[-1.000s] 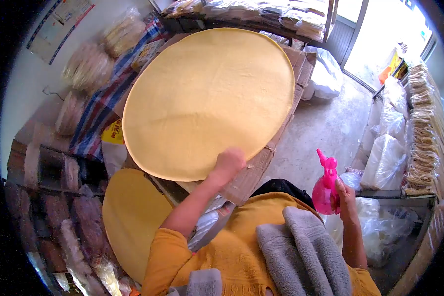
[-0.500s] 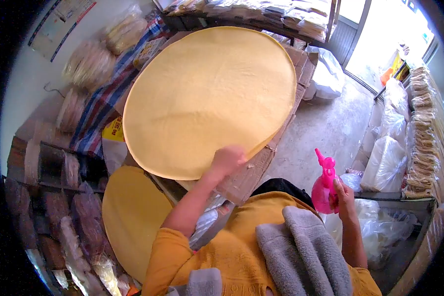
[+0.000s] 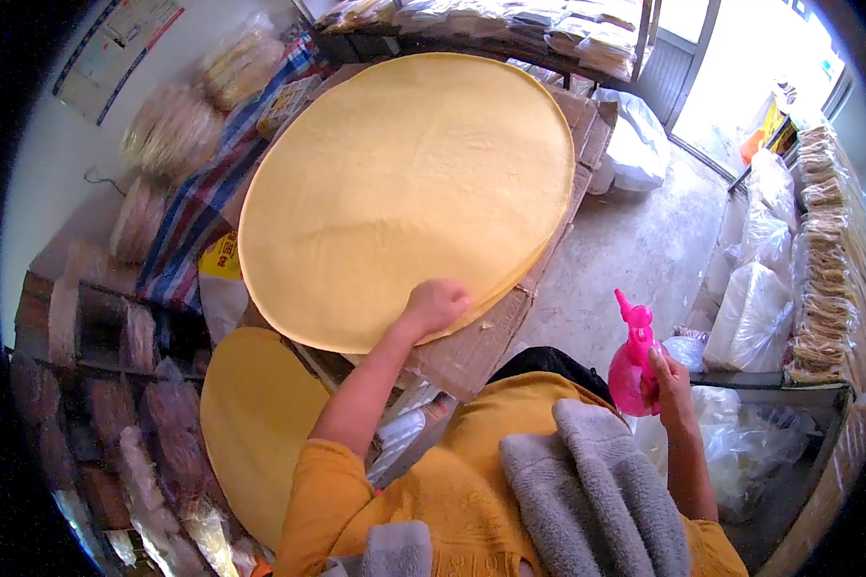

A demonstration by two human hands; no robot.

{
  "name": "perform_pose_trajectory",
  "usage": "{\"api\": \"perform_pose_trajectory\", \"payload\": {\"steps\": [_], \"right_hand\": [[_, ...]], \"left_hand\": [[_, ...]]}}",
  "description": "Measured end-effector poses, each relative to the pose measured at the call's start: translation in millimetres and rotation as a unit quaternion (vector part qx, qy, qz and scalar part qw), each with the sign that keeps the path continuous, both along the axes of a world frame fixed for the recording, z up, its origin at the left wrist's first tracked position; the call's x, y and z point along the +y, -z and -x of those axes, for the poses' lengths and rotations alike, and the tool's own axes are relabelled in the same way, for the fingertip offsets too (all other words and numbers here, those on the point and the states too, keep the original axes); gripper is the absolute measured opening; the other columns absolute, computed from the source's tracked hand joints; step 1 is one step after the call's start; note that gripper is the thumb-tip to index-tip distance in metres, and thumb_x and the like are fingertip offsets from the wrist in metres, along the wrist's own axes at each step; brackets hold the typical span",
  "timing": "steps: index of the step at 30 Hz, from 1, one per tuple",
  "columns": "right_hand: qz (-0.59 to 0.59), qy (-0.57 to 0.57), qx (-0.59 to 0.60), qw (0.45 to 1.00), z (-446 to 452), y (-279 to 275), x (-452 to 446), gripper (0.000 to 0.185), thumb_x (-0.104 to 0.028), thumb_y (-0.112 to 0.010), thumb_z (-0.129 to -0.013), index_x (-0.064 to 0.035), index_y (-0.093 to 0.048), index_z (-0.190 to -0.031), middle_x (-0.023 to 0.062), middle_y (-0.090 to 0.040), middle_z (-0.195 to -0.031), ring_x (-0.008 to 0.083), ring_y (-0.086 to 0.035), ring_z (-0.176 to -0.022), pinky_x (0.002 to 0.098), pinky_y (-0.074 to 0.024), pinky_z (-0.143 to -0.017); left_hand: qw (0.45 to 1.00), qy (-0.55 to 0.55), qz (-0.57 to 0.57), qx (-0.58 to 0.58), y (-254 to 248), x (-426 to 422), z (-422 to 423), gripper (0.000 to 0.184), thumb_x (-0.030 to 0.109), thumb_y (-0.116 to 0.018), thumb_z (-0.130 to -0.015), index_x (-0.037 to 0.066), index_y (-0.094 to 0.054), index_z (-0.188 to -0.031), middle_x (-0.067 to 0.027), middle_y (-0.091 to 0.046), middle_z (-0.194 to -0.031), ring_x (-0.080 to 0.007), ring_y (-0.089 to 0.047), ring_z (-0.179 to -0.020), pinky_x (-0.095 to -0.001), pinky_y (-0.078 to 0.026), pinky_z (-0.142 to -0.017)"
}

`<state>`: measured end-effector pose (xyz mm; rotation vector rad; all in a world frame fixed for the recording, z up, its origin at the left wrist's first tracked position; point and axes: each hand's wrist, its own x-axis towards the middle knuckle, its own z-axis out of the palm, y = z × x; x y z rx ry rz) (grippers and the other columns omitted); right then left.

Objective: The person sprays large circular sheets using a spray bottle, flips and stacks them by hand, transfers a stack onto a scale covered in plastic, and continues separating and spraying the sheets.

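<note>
On the cardboard-covered table lies a large, thin, round yellow sheet, flat, with layered edges showing at its lower right. My left hand is closed in a fist at the sheet's near edge and seems to pinch it; the fingertips are hidden. In my right hand, held off to the right side over the floor, is a pink spray bottle, upright, its nozzle pointing up and away from me. A second round yellow sheet rests lower down, left of my body.
Brown cardboard sticks out beneath the large sheet. Shelves with wrapped bundles stand at left, and a tall stack of folded goods at right. A white bag sits on the floor by the doorway. A grey towel hangs over my front.
My left hand has shifted slightly left and toward me, and the sheet's near right edge has moved a little with it, showing more layers beneath. The right hand and spray bottle stay in place.
</note>
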<state>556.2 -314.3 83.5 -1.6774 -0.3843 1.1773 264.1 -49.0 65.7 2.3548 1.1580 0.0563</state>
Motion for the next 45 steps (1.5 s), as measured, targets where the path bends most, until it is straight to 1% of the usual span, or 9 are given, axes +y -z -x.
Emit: {"api": "perform_pose_trajectory", "payload": {"steps": [5, 11, 17, 24, 36, 39, 41, 43, 45], "right_hand": [[-0.001, -0.007, -0.003, 1.0, -0.9, 0.3, 0.5, 0.031, -0.035, -0.054, -0.082, -0.0049, -0.056, -0.073, -0.0045, -0.048, -0.063, 0.005, -0.042, -0.052, 0.0194, -0.033, -0.046], [0.002, -0.004, -0.021, 1.0, -0.6, 4.7, 2.7, 0.031, -0.035, -0.054, -0.082, -0.0054, -0.056, -0.071, -0.0046, -0.048, -0.061, 0.0051, -0.041, -0.051, 0.0196, -0.0327, -0.045], [-0.006, -0.012, -0.039, 0.999, 0.9, 12.6, 3.2, 0.034, -0.041, -0.052, -0.081, -0.0074, -0.056, -0.079, -0.0019, -0.045, -0.054, 0.0062, -0.04, -0.042, 0.0204, -0.0311, -0.038], [0.006, -0.016, -0.025, 1.0, 2.9, 3.6, 8.6, 0.035, -0.043, -0.053, -0.08, -0.0085, -0.056, -0.082, -0.0026, -0.044, -0.055, 0.0052, -0.039, -0.042, 0.0194, -0.0313, -0.038], [-0.003, -0.023, -0.08, 0.997, -7.9, 38.4, 4.4, 0.037, -0.043, -0.052, -0.08, -0.0066, -0.055, -0.079, -0.0012, -0.045, -0.053, 0.0071, -0.041, -0.041, 0.0221, -0.0312, -0.036], [0.043, -0.003, -0.051, 0.998, -15.5, 47.9, 2.5, 0.036, -0.043, -0.051, -0.08, -0.0071, -0.055, -0.078, -0.0021, -0.043, -0.051, 0.0066, -0.039, -0.039, 0.0219, -0.0291, -0.035], [0.011, -0.013, 0.001, 1.0, -18.3, 45.5, 0.5, 0.036, -0.037, -0.055, -0.08, -0.0033, -0.059, -0.091, -0.0033, -0.05, -0.063, 0.0059, -0.043, -0.051, 0.0213, -0.033, -0.044], [0.012, -0.039, 0.013, 0.999, -20.2, 46.5, 0.4, 0.036, -0.036, -0.054, -0.081, -0.0032, -0.059, -0.093, -0.004, -0.048, -0.06, 0.0055, -0.041, -0.048, 0.0205, -0.0305, -0.042], [0.012, -0.041, 0.015, 0.999, -14.9, 36.3, 6.3, 0.035, -0.035, -0.054, -0.081, -0.0033, -0.059, -0.094, -0.0042, -0.047, -0.058, 0.0054, -0.04, -0.047, 0.0201, -0.029, -0.041]], "left_hand": [[0.995, -0.049, -0.088, 0.02, 2.2, -18.4, -8.5, 0.018, 0.023, -0.055, -0.069, 0.005, -0.053, -0.071, -0.0115, -0.055, -0.071, -0.0268, -0.057, -0.067, -0.0385, -0.046, -0.058], [0.948, 0.019, -0.316, 0.001, 23.6, -33.5, -20.0, 0.005, 0.013, -0.051, -0.065, 0.008, -0.05, -0.064, -0.0098, -0.049, -0.068, -0.0279, -0.052, -0.065, -0.036, -0.046, -0.052], [0.934, -0.017, -0.355, -0.041, -3.1, -32.7, -9.9, 0.011, 0.016, -0.051, -0.075, 0.006, -0.048, -0.075, -0.0082, -0.048, -0.069, -0.0246, -0.054, -0.064, -0.0373, -0.045, -0.047], [0.933, -0.083, -0.342, 0.081, 26.8, -47.4, -0.5, 0.01, 0.014, -0.051, -0.073, 0.005, -0.049, -0.077, -0.0096, -0.049, -0.077, -0.026, -0.05, -0.077, -0.0366, -0.044, -0.065], [0.975, -0.097, -0.185, -0.069, -3.0, -55.1, 47.1, 0.03, 0.015, -0.058, -0.07, 0.001, -0.051, -0.095, -0.0162, -0.052, -0.093, -0.0317, -0.049, -0.09, -0.039, -0.042, -0.079], [0.956, -0.175, -0.231, -0.042, -4.9, -52.4, 94.3, 0.03, 0.015, -0.058, -0.07, 0.0, -0.051, -0.096, -0.0171, -0.051, -0.097, -0.0324, -0.047, -0.093, -0.0398, -0.038, -0.084], [0.914, -0.316, -0.254, 0.005, 7.9, -43.0, 142.2, 0.031, 0.015, -0.059, -0.07, 0.0, -0.051, -0.096, -0.0169, -0.05, -0.098, -0.0323, -0.046, -0.095, -0.0397, -0.037, -0.085], [0.862, -0.451, -0.226, 0.044, 6.1, -31.8, 184.3, 0.034, 0.017, -0.06, -0.071, 0.0, -0.05, -0.099, -0.0167, -0.049, -0.104, -0.0322, -0.044, -0.099, -0.0386, -0.036, -0.086], [0.804, -0.528, -0.272, -0.005, 2.6, -19.9, 217.7, 0.022, 0.013, -0.057, -0.067, -0.002, -0.053, -0.083, -0.0191, -0.053, -0.082, -0.0355, -0.049, -0.083, -0.0435, -0.041, -0.072]]}}
